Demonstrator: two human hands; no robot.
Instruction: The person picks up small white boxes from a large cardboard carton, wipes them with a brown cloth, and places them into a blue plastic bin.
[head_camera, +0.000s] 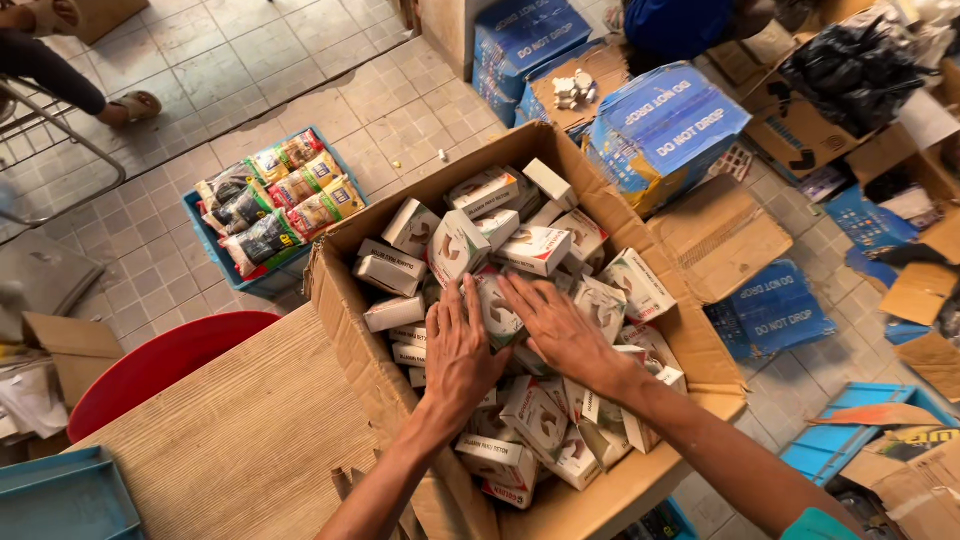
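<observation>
A large open cardboard carton (350, 310) sits in front of me, filled with several small white boxes (535, 248) lying in a jumble. Both of my hands reach into it. My left hand (462, 345) lies flat, palm down, on the boxes near the middle. My right hand (556, 325) lies flat beside it, fingers spread, touching the same small white box (497, 310) that shows between the two hands. Neither hand has closed around a box.
A wooden table top (240, 430) lies under the carton, with a red round tub (160, 365) at its left. A blue crate of snack packets (275, 200) stands on the tiled floor. Blue printed cartons (665, 125) and flattened cardboard lie to the right. Another person's sandalled feet (135, 105) are at top left.
</observation>
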